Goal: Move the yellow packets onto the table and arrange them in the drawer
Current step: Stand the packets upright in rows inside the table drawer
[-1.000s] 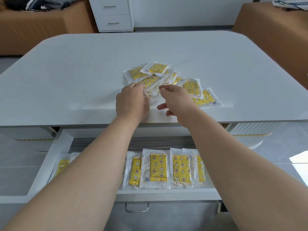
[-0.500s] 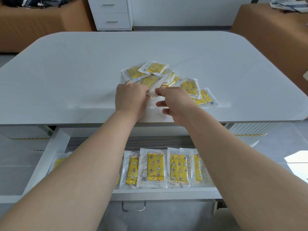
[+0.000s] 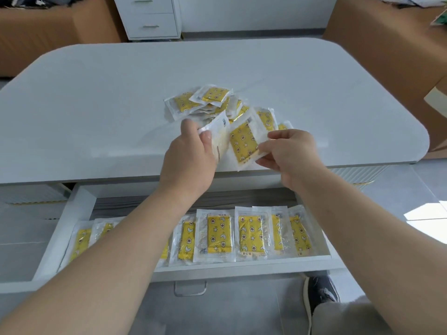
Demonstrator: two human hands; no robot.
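newly raised: left hand (image 3: 191, 163) grips a seemingly reversed packet (image 3: 219, 137), right hand (image 3: 291, 151) pinches a yellow packet (image 3: 243, 143).

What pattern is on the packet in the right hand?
The packet is yellow with small stars and flower shapes, clear-wrapped; head view shows it best.

Packets (image 3: 212, 96): yellow w/ star & moon print, clear-white wrap. Table (image 3: 96, 105) pale grey, drawer (image 3: 72, 226) white, shoe (image 3: 321, 291) dark grey.

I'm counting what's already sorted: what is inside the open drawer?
A row of yellow packets lies flat along the front of the drawer, edges overlapping. The left forearm covers the row's middle, so the full count cannot be seen.
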